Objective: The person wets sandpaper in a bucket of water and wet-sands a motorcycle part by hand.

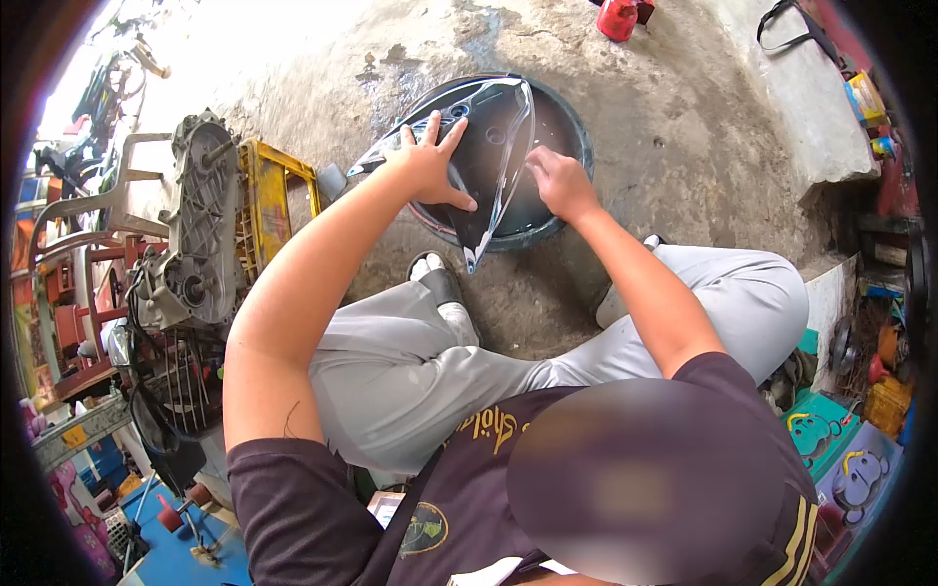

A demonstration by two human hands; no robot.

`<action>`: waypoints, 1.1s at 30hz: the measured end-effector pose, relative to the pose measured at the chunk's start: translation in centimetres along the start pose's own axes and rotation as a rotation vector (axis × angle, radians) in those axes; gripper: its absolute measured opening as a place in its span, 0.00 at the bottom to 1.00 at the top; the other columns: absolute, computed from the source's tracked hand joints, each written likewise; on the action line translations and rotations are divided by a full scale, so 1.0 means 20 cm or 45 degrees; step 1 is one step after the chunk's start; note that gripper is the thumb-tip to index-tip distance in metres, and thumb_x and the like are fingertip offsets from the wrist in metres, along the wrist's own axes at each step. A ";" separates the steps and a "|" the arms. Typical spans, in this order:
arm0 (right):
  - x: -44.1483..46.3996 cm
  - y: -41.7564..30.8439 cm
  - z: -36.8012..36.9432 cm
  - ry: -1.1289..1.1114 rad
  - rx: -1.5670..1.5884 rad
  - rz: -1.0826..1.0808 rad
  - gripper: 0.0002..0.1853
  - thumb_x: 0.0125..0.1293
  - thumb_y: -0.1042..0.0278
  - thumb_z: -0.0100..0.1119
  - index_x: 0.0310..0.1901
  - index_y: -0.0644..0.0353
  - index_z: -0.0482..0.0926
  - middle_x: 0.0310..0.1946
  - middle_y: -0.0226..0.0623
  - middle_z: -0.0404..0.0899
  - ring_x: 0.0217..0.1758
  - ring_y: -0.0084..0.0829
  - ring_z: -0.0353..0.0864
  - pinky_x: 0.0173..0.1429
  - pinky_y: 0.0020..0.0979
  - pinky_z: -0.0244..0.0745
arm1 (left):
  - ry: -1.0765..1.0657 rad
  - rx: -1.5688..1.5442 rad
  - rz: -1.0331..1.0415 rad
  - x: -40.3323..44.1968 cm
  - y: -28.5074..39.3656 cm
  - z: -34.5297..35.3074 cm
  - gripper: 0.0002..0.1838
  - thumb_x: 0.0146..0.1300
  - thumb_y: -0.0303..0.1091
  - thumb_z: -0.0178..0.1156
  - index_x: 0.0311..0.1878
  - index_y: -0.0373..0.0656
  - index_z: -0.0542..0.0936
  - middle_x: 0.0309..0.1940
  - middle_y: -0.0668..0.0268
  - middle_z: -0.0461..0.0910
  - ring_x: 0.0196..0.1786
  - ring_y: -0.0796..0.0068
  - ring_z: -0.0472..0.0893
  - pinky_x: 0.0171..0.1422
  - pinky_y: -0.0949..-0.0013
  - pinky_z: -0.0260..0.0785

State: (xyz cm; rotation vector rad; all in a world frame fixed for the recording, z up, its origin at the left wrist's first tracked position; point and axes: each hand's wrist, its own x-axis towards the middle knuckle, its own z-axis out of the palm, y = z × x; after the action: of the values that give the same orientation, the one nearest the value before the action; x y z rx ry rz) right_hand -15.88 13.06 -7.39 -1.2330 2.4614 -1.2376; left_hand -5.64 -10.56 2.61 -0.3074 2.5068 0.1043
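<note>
A glossy dark panel (477, 200) with pale pointed edges, like a motorcycle body part, lies across a round black basin (578, 132) of murky water. One tip pokes over the basin's near rim, another over its left side. My left hand (435, 168) rests on the panel's left part, fingers spread wide. Beside the panel's right edge, over the basin, my right hand (560, 183) is closed with its fingers curled. Whatever it may hold is hidden, and I cannot tell whether it touches the edge.
A metal engine casing (203, 220) and a yellow crate (264, 195) stand at the left. A red container (617, 20) sits on the concrete floor (674, 127) at the back. A concrete ledge (796, 107) runs along the right. My legs flank the basin's near side.
</note>
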 end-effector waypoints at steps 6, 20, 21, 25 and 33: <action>0.02 0.00 0.00 0.098 0.033 -0.032 0.05 0.71 0.72 0.61 0.45 0.63 0.80 0.41 0.52 0.86 0.47 0.57 0.85 0.51 0.50 0.80 | -0.018 0.016 -0.006 0.00 0.00 -0.01 0.78 0.42 0.79 0.75 0.88 0.72 0.35 0.90 0.55 0.32 0.86 0.27 0.45 0.77 0.20 0.55; 0.02 0.01 0.00 0.070 0.020 -0.086 0.05 0.71 0.74 0.61 0.44 0.64 0.79 0.41 0.51 0.85 0.47 0.56 0.85 0.52 0.49 0.80 | 0.008 0.016 0.004 0.01 0.00 0.00 0.78 0.42 0.80 0.75 0.88 0.71 0.35 0.89 0.54 0.33 0.85 0.26 0.46 0.76 0.21 0.57; 0.02 0.01 0.00 0.100 0.038 -0.060 0.05 0.71 0.74 0.61 0.44 0.64 0.79 0.42 0.51 0.85 0.47 0.56 0.85 0.52 0.49 0.80 | 0.003 0.012 0.003 0.01 0.00 0.01 0.78 0.42 0.80 0.75 0.88 0.71 0.35 0.89 0.54 0.33 0.85 0.26 0.46 0.76 0.21 0.57; -0.01 0.00 -0.01 -0.002 0.005 -0.110 0.05 0.70 0.74 0.62 0.44 0.64 0.79 0.42 0.51 0.85 0.48 0.55 0.85 0.53 0.48 0.80 | 0.004 0.018 -0.001 0.01 0.00 0.00 0.78 0.42 0.80 0.75 0.88 0.71 0.35 0.89 0.54 0.33 0.85 0.26 0.46 0.76 0.21 0.57; -0.01 0.03 0.00 -0.010 -0.073 -0.231 0.04 0.70 0.75 0.61 0.43 0.65 0.79 0.41 0.50 0.84 0.51 0.53 0.84 0.56 0.48 0.79 | 0.001 0.025 0.007 0.00 0.00 0.00 0.78 0.42 0.80 0.75 0.88 0.70 0.36 0.89 0.54 0.35 0.85 0.25 0.47 0.77 0.22 0.57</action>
State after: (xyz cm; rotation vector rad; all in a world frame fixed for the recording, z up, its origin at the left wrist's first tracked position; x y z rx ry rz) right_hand -16.19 13.34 -7.85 -1.5025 2.4411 -1.2073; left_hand -5.67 -10.54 2.64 -0.2924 2.5077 0.0818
